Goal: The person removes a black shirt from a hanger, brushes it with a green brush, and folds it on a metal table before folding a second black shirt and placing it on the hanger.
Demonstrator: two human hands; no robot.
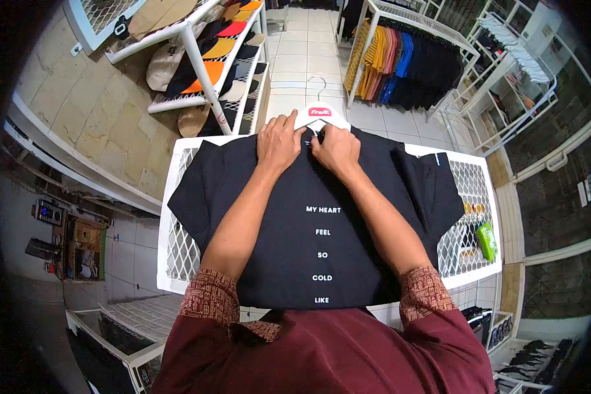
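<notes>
We find the black shirt on the table, neckline at the hanger; left fingers, slightly bent, lie over its left side, right fingers, curled closed, grip the collar.

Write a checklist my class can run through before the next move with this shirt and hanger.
1. Left hand at the collar: ok.
2. Right hand at the collar: ok.
3. Hook of the white hanger clear of the cloth: ok.
4. Hanger ends seated inside both shoulders of the black shirt: cannot tell, cloth hides them.
5. Cloth smooth near the right-hand sleeve: not ok, folds show.
6. Green packet apart from the shirt: ok.
</notes>
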